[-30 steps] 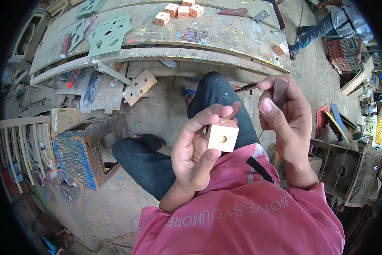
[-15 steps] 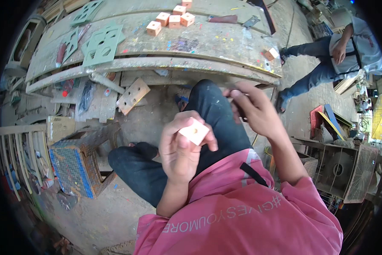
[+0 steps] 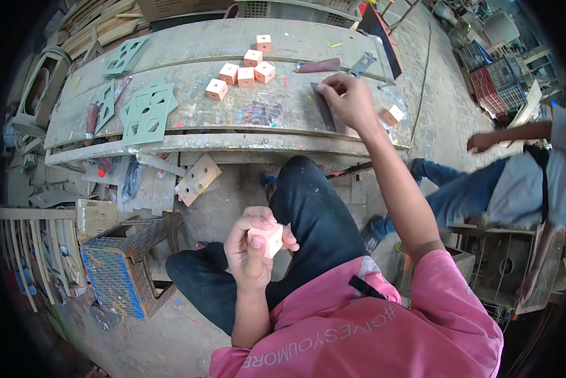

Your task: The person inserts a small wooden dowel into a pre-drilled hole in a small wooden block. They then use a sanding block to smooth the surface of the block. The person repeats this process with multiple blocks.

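Observation:
My left hand (image 3: 248, 255) is closed around a pale wooden cube (image 3: 269, 241) with a small hole in a face, held above my lap. Over the right part of the workbench (image 3: 194, 116), my right hand (image 3: 353, 104) pinches a dark, thin, flat strip (image 3: 324, 112), its lower end at the bench top. A wooden block (image 3: 392, 114) lies right of that hand, near the bench corner. Several more holed wooden cubes (image 3: 245, 77) are grouped mid-bench. Just beyond my right hand are a tool with a dark red handle (image 3: 319, 65) and a grey metal plate (image 3: 362, 63).
Green stencil plates (image 3: 149, 114) lie on the bench's left, beside a red-handled tool (image 3: 92, 120). A woven stool (image 3: 116, 271) stands at left, and a holed board (image 3: 198, 179) leans under the bench. Another person (image 3: 484, 189) walks at right; a fan (image 3: 508, 261) stands there.
My right hand has reached forward from beside my knee to the bench, with the dark strip in it. My left hand has turned the cube slightly. The other person has moved nearer.

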Demonstrator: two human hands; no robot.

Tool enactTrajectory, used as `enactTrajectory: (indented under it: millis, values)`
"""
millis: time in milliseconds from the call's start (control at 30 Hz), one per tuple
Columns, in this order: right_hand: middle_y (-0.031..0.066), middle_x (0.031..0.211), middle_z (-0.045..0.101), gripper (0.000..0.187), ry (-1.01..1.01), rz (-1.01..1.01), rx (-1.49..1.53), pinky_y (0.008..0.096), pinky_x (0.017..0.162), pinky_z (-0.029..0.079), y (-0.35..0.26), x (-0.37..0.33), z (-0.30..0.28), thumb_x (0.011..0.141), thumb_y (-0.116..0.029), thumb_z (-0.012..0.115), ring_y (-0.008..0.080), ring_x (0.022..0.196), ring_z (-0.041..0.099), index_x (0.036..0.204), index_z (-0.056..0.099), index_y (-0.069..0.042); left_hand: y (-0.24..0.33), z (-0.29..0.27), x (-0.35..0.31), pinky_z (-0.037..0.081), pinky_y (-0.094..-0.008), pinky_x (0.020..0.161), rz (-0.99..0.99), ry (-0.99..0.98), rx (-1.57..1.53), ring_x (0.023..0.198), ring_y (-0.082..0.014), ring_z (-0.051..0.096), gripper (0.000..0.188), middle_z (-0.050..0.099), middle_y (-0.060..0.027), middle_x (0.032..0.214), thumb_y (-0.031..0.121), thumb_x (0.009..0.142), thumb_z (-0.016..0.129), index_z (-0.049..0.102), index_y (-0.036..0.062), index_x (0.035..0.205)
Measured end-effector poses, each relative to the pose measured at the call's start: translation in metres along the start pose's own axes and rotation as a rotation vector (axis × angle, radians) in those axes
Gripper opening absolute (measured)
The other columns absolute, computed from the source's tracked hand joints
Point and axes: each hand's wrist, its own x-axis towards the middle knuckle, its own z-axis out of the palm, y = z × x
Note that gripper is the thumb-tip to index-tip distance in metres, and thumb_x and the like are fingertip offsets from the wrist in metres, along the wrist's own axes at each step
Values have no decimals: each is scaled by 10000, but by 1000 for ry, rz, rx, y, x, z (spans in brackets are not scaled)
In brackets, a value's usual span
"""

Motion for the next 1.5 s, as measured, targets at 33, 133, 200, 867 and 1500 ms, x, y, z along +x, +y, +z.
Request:
enactTrajectory:
  millis: [33,133,200,867,1500]
  values:
    - [147,742,656,230,27,-38,28,352,673,495,6,10,2,744,-179,713,266,675,633,874,672,6,1,-2,2,570,-283,550,-8,11,10,707,-215,616,356,451,-134,1034,326,927,572,476,10,1063]
    - [157,804,653,276,250,-477,-287,345,689,483,8,46,-2,723,-194,719,281,762,624,945,670,-38,4,-5,6,552,-266,518,-57,72,-2,751,-205,597,424,484,-135,1057,336,917,588,459,17,1166]
    - [121,770,641,392,136,-614,-420,324,671,461,20,64,4,712,-222,732,262,708,602,1070,638,-93,4,-9,9,551,-272,536,-72,87,-95,794,-207,589,493,512,-143,1081,347,903,607,432,24,1231]
    - [-3,1213,630,370,-586,-890,107,361,838,362,-114,-85,-4,706,-126,624,221,1085,561,1067,696,-98,0,-34,10,490,-305,875,-23,35,-203,1010,-210,607,526,602,-176,1122,184,918,602,410,-119,1304]
    - [9,1112,679,356,-255,-796,-92,443,918,275,-114,-58,-27,744,8,570,339,1163,544,1057,677,-124,9,-20,13,504,-331,750,44,7,-165,904,-257,606,549,552,-195,1107,226,909,611,404,-81,1314]
